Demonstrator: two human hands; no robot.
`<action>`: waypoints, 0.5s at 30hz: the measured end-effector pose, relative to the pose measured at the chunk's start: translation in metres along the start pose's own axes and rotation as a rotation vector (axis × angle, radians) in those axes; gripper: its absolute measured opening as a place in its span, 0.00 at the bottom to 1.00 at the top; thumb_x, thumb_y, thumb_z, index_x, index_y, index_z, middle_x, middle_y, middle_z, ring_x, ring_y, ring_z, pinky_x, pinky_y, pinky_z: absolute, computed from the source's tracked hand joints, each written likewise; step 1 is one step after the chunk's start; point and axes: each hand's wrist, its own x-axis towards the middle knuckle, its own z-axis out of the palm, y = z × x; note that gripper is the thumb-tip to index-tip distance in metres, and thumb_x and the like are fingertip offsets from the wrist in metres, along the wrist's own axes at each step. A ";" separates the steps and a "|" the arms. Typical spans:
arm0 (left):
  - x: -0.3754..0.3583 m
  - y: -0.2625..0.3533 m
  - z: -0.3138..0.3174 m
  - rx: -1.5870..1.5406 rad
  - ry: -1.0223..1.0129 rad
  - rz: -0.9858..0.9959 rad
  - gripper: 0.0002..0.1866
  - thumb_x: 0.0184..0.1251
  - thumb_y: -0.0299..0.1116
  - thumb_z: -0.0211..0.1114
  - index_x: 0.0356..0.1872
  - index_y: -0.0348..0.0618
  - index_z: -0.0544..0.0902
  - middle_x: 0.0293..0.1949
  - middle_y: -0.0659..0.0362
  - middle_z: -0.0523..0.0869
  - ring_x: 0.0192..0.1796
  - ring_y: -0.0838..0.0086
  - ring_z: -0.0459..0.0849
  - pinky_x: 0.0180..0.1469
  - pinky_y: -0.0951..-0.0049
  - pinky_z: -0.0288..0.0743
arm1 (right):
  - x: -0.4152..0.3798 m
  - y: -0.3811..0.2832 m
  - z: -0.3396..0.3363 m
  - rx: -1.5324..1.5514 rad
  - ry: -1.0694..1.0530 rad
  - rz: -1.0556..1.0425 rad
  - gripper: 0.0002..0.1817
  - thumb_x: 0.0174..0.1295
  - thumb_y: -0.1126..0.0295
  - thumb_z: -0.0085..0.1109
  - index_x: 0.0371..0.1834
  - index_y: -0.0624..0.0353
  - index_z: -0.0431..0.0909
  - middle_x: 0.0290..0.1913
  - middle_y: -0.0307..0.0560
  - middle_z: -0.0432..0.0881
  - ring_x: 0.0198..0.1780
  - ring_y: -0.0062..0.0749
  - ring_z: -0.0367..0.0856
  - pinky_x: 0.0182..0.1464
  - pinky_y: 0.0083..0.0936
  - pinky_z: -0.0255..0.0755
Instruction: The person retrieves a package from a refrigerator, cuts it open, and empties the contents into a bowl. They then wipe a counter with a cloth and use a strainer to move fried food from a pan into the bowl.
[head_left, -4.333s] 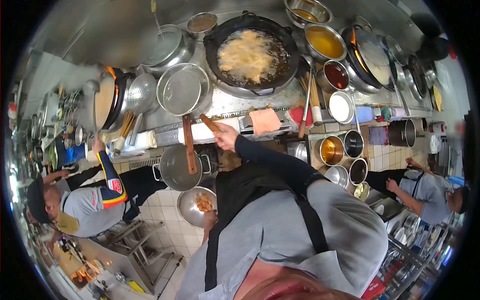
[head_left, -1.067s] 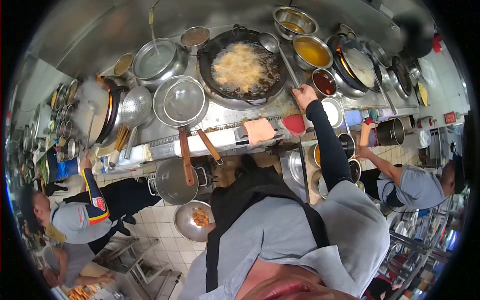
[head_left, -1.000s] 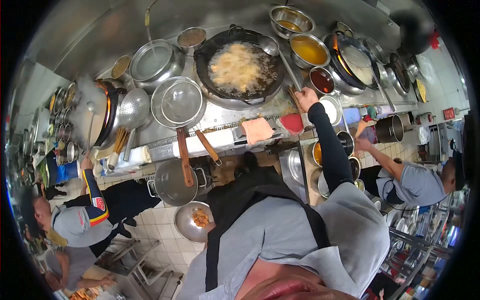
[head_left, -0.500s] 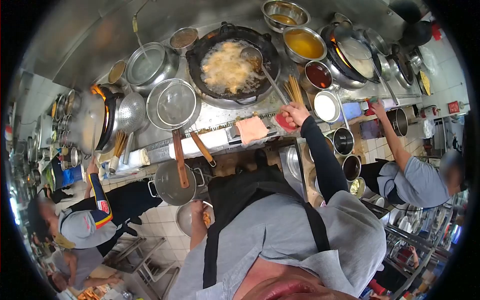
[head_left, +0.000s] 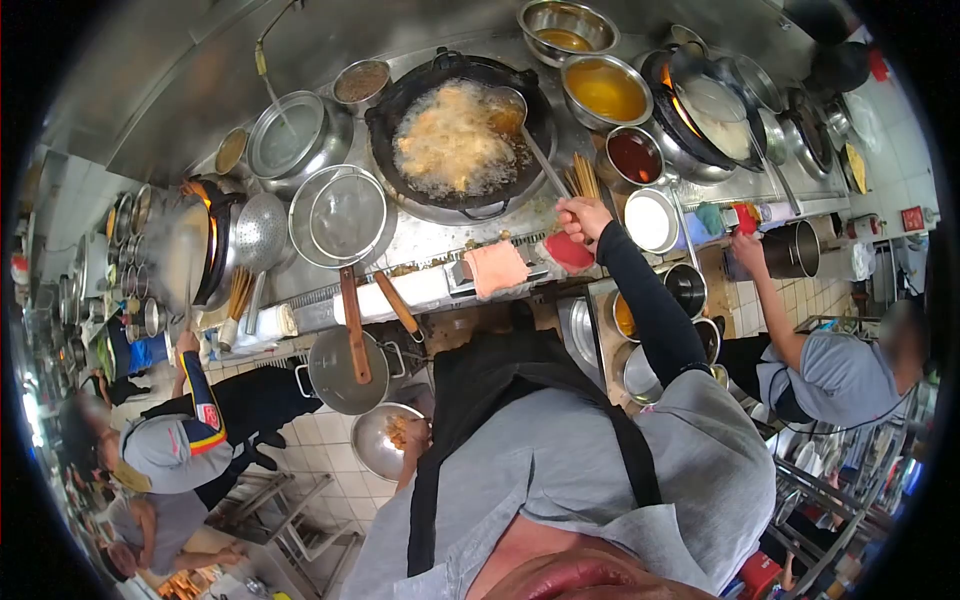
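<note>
My right hand point(head_left: 584, 217), at the end of a black sleeve, is closed around the handle of a ladle point(head_left: 543, 160). The ladle's bowl rests at the right side of a black wok point(head_left: 487, 208), in bubbling oil with a mass of pale golden frying food point(head_left: 450, 140). Down at the left, my left hand point(head_left: 417, 434) is at the right side of a steel bowl point(head_left: 370, 455). Its fingers appear closed on orange-brown food pieces point(head_left: 399, 432), though they are partly hidden.
Wire strainers point(head_left: 340, 212) lie left of the wok, above a large pot point(head_left: 345, 370). Bowls of yellow liquid point(head_left: 606, 90), red sauce point(head_left: 635, 155) and white contents point(head_left: 651, 220) stand right. Flames show at side burners. Co-workers stand at left point(head_left: 165, 450) and right point(head_left: 845, 370).
My left hand has moved to the right side of the steel bowl, with the food pieces now at its fingers. The ladle's bowl and handle have shifted slightly in the wok.
</note>
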 end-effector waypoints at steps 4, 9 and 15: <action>-0.019 0.015 0.006 -0.020 0.071 0.012 0.10 0.67 0.32 0.59 0.45 0.43 0.84 0.34 0.56 0.84 0.33 0.65 0.82 0.30 0.62 0.76 | 0.001 -0.034 0.005 0.507 -0.245 0.238 0.12 0.75 0.66 0.54 0.48 0.65 0.69 0.26 0.34 0.69 0.18 0.14 0.65 0.14 0.13 0.57; -0.036 0.046 0.018 -0.050 0.141 0.040 0.10 0.67 0.34 0.61 0.44 0.42 0.85 0.37 0.53 0.86 0.40 0.60 0.86 0.37 0.60 0.80 | -0.022 -0.074 0.021 0.784 -0.333 0.363 0.16 0.76 0.68 0.51 0.54 0.72 0.63 0.30 0.38 0.69 0.19 0.14 0.67 0.15 0.11 0.62; -0.028 0.056 0.024 -0.126 0.087 0.032 0.10 0.70 0.31 0.58 0.47 0.39 0.82 0.39 0.52 0.84 0.39 0.62 0.85 0.37 0.62 0.83 | -0.028 -0.111 0.036 0.872 -0.429 0.391 0.17 0.76 0.70 0.51 0.54 0.76 0.61 0.31 0.39 0.68 0.22 0.16 0.69 0.18 0.11 0.66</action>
